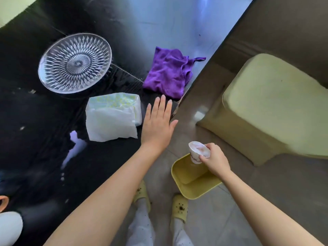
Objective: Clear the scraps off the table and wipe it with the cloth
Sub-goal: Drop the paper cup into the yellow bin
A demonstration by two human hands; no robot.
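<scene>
My right hand (214, 159) grips a small white paper cup (197, 153), tilted over the yellow bin (190, 189) on the floor beside the table. My left hand (157, 124) lies flat and open, fingers together, on the black table (44, 139) near its right edge. A crumpled purple cloth (168, 72) lies just beyond the fingertips. A white tissue pack (112, 118) lies immediately left of that hand. Small pale scraps (22, 128) dot the left part of the table.
A clear patterned glass plate (75, 63) stands at the back left. A pale yellow stool (276, 110) stands on the floor to the right. My feet in yellow slippers (179, 208) are beside the bin. An orange object (3, 203) and a white one sit at the lower left.
</scene>
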